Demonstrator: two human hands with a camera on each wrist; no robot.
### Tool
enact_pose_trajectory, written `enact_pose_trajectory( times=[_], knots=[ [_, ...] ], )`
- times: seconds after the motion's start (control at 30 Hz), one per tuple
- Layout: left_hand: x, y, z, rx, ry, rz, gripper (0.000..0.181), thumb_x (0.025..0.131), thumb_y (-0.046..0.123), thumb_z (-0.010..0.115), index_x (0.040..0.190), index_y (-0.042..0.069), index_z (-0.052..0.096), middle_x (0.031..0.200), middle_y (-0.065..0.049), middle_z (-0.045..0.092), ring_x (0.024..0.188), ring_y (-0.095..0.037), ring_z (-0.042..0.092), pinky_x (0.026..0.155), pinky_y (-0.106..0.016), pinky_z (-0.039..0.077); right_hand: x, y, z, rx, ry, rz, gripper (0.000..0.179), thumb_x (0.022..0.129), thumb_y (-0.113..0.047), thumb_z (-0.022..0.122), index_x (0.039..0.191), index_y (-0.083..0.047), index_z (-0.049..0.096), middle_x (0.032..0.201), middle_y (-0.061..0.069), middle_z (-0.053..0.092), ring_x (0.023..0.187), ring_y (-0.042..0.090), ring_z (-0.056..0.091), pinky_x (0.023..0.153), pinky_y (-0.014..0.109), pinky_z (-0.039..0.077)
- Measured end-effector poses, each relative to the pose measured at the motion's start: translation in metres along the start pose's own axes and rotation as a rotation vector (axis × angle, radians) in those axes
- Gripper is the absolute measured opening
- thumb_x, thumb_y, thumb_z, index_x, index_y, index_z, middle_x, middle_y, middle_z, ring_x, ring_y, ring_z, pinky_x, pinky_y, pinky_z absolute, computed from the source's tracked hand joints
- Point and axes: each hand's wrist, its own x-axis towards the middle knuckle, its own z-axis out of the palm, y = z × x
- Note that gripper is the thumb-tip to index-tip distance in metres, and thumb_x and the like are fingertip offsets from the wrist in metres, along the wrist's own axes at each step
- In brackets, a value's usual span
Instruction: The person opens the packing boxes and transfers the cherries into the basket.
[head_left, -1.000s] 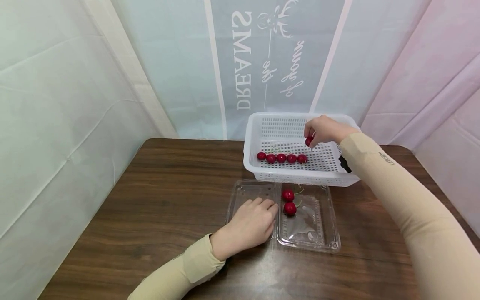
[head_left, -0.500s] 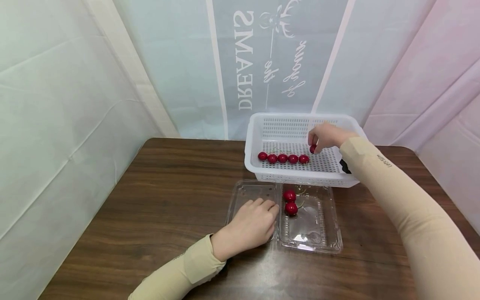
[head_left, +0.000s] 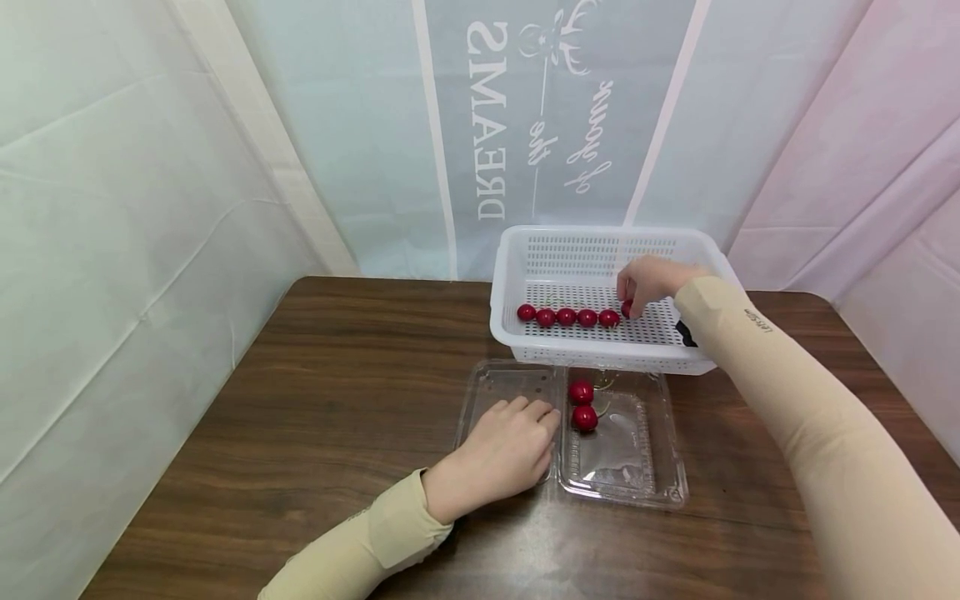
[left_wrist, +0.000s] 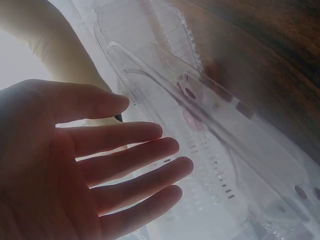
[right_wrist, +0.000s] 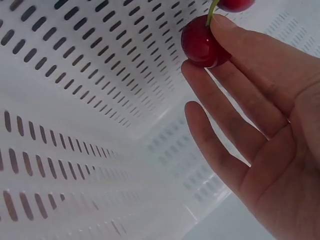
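Observation:
In the head view a white slotted basket [head_left: 596, 358] stands at the back of the table. Inside it my right hand [head_left: 654, 279] pinches a red cherry [right_wrist: 200, 44] with a green stem between thumb and fingers, low over the basket floor. That cherry is at the right end of a row of several cherries [head_left: 567, 317]. My left hand [head_left: 497, 448] lies over the lid half of a clear plastic clamshell [head_left: 660, 479], and its fingers are extended in the left wrist view. Two cherries with stems [head_left: 584, 418] lie in the clamshell's right half.
The brown wooden table [head_left: 337, 417] extends to the left and front of the clamshell. A printed curtain [head_left: 562, 125] hangs right behind the basket. The basket's raised wall [right_wrist: 60, 165] surrounds the right hand.
My right hand has lowered the cherry toward the basket floor, bringing it beside the right end of the row. The left hand has stayed in place on the lid.

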Motion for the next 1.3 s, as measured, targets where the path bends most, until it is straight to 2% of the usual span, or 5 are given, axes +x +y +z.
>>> enact_pose_trajectory(
  times=[0.27, 0.5, 0.7, 0.97, 1.3],
  knots=[
    [-0.0012, -0.0002, -0.0007, 0.000, 0.032, 0.004, 0.028, 0.087, 0.027, 0.059, 0.109, 0.013, 0.066, 0.106, 0.002, 0.066, 0.087, -0.015, 0.061, 0.065, -0.027, 0.047, 0.0013, 0.0011, 0.0024, -0.004, -0.017, -0.009, 0.035, 0.065, -0.006, 0.081, 0.096, -0.001, 0.066, 0.093, 0.014, 0.071, 0.085, 0.022, 0.064, 0.079, 0.041, 0.050],
    [-0.0023, -0.0004, -0.0011, 0.000, 0.057, 0.011, 0.028, 0.085, 0.027, 0.059, 0.108, 0.013, 0.067, 0.104, 0.002, 0.066, 0.086, -0.015, 0.061, 0.064, -0.026, 0.046, 0.0032, 0.0029, 0.0071, 0.001, -0.047, 0.008, 0.037, 0.066, -0.006, 0.081, 0.099, -0.001, 0.065, 0.100, 0.015, 0.070, 0.094, 0.027, 0.063, 0.085, 0.046, 0.048],
    [-0.0024, -0.0006, -0.0004, 0.001, 0.054, 0.011, 0.027, 0.086, 0.026, 0.059, 0.108, 0.012, 0.067, 0.104, 0.002, 0.066, 0.086, -0.015, 0.061, 0.063, -0.027, 0.046, 0.0046, 0.0026, 0.0075, 0.009, -0.067, 0.026, 0.038, 0.067, -0.007, 0.080, 0.102, -0.003, 0.066, 0.104, 0.015, 0.069, 0.096, 0.028, 0.063, 0.085, 0.047, 0.049],
    [-0.0021, -0.0012, 0.0001, 0.006, 0.065, 0.010, 0.026, 0.085, 0.026, 0.059, 0.107, 0.013, 0.067, 0.102, 0.003, 0.066, 0.084, -0.015, 0.061, 0.063, -0.026, 0.046, 0.0046, 0.0014, 0.0061, 0.010, -0.078, 0.004, 0.039, 0.066, -0.006, 0.081, 0.102, -0.002, 0.065, 0.101, 0.014, 0.068, 0.094, 0.027, 0.063, 0.084, 0.046, 0.049],
    [-0.0012, -0.0021, 0.0001, 0.011, 0.057, 0.006, 0.026, 0.085, 0.026, 0.059, 0.107, 0.013, 0.067, 0.103, 0.003, 0.066, 0.085, -0.015, 0.061, 0.063, -0.026, 0.046, 0.0066, 0.0064, 0.0083, -0.005, -0.079, 0.008, 0.039, 0.066, -0.010, 0.082, 0.101, -0.005, 0.066, 0.102, 0.013, 0.070, 0.098, 0.029, 0.062, 0.086, 0.048, 0.047]
  ],
)
